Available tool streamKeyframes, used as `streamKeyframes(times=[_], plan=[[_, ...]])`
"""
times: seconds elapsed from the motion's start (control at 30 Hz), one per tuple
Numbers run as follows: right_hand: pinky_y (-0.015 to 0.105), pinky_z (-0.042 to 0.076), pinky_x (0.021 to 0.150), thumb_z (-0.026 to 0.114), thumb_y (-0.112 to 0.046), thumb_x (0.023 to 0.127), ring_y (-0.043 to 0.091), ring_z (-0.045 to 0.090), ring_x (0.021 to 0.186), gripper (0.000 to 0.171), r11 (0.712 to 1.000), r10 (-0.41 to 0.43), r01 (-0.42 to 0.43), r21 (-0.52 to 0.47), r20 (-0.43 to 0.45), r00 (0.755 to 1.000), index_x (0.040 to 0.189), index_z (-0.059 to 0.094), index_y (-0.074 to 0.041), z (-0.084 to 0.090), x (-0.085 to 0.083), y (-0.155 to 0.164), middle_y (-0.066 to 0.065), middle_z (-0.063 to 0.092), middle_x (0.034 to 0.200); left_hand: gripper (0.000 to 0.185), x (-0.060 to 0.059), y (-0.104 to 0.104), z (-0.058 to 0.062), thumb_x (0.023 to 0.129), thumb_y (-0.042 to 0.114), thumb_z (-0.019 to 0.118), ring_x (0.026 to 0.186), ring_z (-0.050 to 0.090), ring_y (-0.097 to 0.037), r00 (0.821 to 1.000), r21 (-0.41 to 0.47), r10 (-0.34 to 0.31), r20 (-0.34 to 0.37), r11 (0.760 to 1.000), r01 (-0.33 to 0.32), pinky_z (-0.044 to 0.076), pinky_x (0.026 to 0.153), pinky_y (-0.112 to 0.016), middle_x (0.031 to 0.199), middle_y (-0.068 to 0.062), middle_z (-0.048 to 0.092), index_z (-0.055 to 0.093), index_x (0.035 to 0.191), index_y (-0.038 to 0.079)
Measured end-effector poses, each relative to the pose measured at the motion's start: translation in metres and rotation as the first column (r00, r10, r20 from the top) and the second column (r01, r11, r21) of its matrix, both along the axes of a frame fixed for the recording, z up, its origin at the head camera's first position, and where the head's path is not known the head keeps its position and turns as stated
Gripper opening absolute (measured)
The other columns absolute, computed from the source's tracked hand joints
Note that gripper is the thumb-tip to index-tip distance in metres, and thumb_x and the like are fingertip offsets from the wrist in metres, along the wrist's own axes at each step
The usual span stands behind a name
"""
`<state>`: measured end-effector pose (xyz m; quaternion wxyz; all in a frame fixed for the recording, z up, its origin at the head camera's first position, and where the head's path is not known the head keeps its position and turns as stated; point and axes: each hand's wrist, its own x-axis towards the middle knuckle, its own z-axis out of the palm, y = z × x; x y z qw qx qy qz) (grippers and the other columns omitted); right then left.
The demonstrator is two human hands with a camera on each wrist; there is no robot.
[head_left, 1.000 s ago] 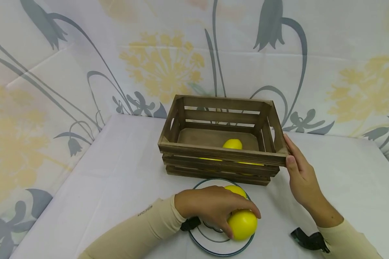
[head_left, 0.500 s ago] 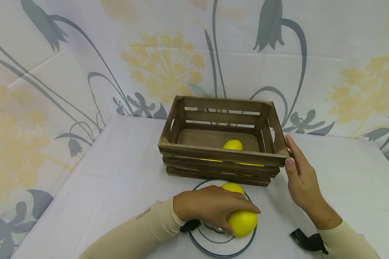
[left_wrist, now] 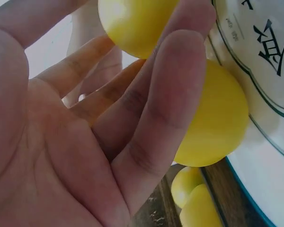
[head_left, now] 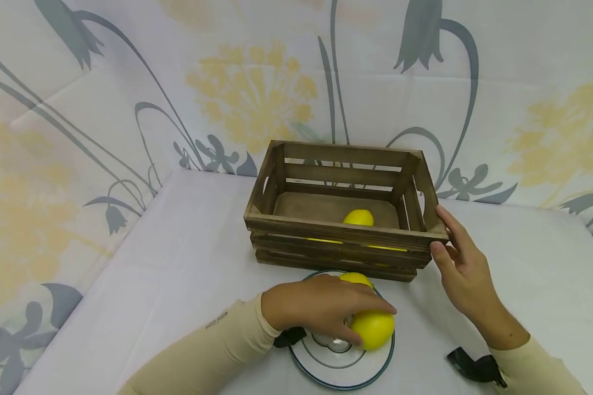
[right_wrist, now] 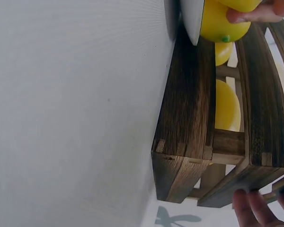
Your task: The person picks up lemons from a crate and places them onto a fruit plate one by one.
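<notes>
The left hand (head_left: 321, 310) reaches in from the near edge of the bench (head_left: 178, 263) and lies over a white plate (head_left: 326, 365) with a dark green rim. Its fingers curl round a yellow lemon (head_left: 374, 329) on the right side of the plate, gripping it from above; the left wrist view shows the fingers (left_wrist: 170, 94) wrapped against the fruit's skin. A second lemon (head_left: 354, 278) sits on the far side of the same plate, just behind the hand and close to the gripped one, partly hidden by the knuckles.

Just beyond the plate stands a wooden crate (head_left: 341, 233) of dark slats, its near wall almost touching the plate's rim. Inside it lies another lemon (head_left: 358, 217), seen above the front slat, and more yellow shows through the gaps between the slats lower down.

The right hand (head_left: 462, 269) is at the crate's right end, well apart from the gripped lemon. Its fingers are extended and lie against the outer face of the end wall near the front corner, with the thumb by the top edge; it is open, resting on the wood rather than clasping it. In the right wrist view the fingertips (right_wrist: 248, 208) touch the crate's corner.

Both forearms wear cream sleeves (head_left: 212, 351), with a black strap (head_left: 474, 367) at the right wrist. A flowered cloth (head_left: 128, 82) hangs behind the bench.
</notes>
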<state>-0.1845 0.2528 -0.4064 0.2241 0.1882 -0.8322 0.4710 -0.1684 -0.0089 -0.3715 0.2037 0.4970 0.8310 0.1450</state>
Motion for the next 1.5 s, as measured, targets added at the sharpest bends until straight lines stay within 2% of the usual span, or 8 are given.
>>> streamKeyframes(times=[0.27,0.5,0.6,0.73,0.87,1.1,1.3,1.5], plan=[[0.000,0.038,0.096,0.058,0.003,0.097,-0.011,0.040,0.135,0.060,0.999,-0.005,0.007,0.037,-0.045,0.999,0.153,0.041,-0.011,0.003,-0.002,0.001,0.005,0.031,0.164,0.054,-0.004,-0.001,0.011,0.096,0.036,0.067,0.118,0.055,0.001,0.999,0.034,0.037,-0.001,0.999,-0.036,0.048,0.098,-0.021,0.141,0.013,0.056,0.049,0.146,0.032],[-0.001,0.038,0.096,0.058,0.004,0.096,-0.012,0.042,0.132,0.061,0.999,-0.006,0.008,0.045,-0.043,0.999,0.153,0.041,-0.011,0.001,-0.002,0.002,0.004,0.038,0.161,0.042,-0.005,-0.006,0.018,0.101,0.034,0.061,0.073,0.054,0.005,0.996,0.121,0.080,-0.035,0.990,-0.076,0.045,0.069,-0.012,0.113,0.012,0.064,0.053,0.142,0.032],[0.000,0.038,0.096,0.058,0.005,0.096,-0.011,0.043,0.133,0.061,0.999,0.007,-0.004,0.047,-0.061,0.998,0.152,0.041,-0.009,-0.001,-0.002,0.004,0.003,0.039,0.160,0.038,-0.005,-0.009,0.021,0.101,0.033,0.060,0.085,0.058,0.009,0.994,0.204,0.096,-0.055,0.975,-0.083,0.047,0.077,-0.008,0.124,0.014,0.064,0.056,0.139,0.030],[0.000,0.038,0.096,0.058,0.006,0.096,-0.010,0.043,0.133,0.061,0.999,0.004,-0.001,0.049,-0.060,0.998,0.152,0.041,-0.010,-0.001,-0.002,0.005,0.003,0.039,0.160,0.034,-0.006,-0.011,0.027,0.102,0.028,0.059,0.098,0.059,0.007,0.992,0.348,0.108,-0.070,0.934,-0.077,0.047,0.084,-0.007,0.130,0.012,0.063,0.060,0.136,0.025],[-0.001,0.037,0.096,0.058,0.006,0.095,-0.011,0.042,0.133,0.062,0.999,0.004,-0.002,0.051,-0.042,0.999,0.153,0.040,-0.011,-0.003,-0.001,0.004,0.002,0.038,0.160,0.028,-0.006,-0.015,0.030,0.101,0.020,0.061,0.095,0.058,0.003,0.990,0.485,0.123,-0.068,0.871,-0.075,0.049,0.078,-0.005,0.123,0.007,0.067,0.065,0.128,0.019],[-0.001,0.037,0.096,0.058,0.006,0.095,-0.011,0.041,0.134,0.064,0.998,0.016,-0.014,0.063,-0.040,0.999,0.154,0.038,-0.012,0.001,-0.003,0.005,0.002,0.037,0.161,0.020,-0.011,-0.020,0.035,0.099,0.011,0.061,0.094,0.059,-0.002,0.977,0.632,0.163,-0.134,0.773,-0.042,0.050,0.081,-0.008,0.112,0.003,0.070,0.071,0.117,0.013],[-0.001,0.036,0.096,0.058,0.006,0.095,-0.012,0.039,0.135,0.065,0.997,0.012,-0.010,0.073,-0.030,0.999,0.154,0.038,-0.013,0.003,-0.002,0.006,0.002,0.036,0.161,0.019,-0.014,-0.025,0.041,0.099,0.011,0.061,0.107,0.060,-0.006,0.955,0.678,0.215,-0.203,0.735,-0.021,0.046,0.099,-0.019,0.112,0.003,0.071,0.071,0.114,0.012],[-0.001,0.036,0.096,0.058,0.007,0.095,-0.013,0.040,0.132,0.065,0.998,0.016,-0.014,0.068,-0.019,1.000,0.154,0.038,-0.013,0.000,-0.003,0.007,0.002,0.035,0.162,0.018,-0.018,-0.035,0.047,0.098,0.011,0.062,0.114,0.059,-0.010,0.927,0.706,0.313,-0.208,0.704,-0.079,0.042,0.106,-0.032,0.114,0.004,0.071,0.072,0.113,0.013]])
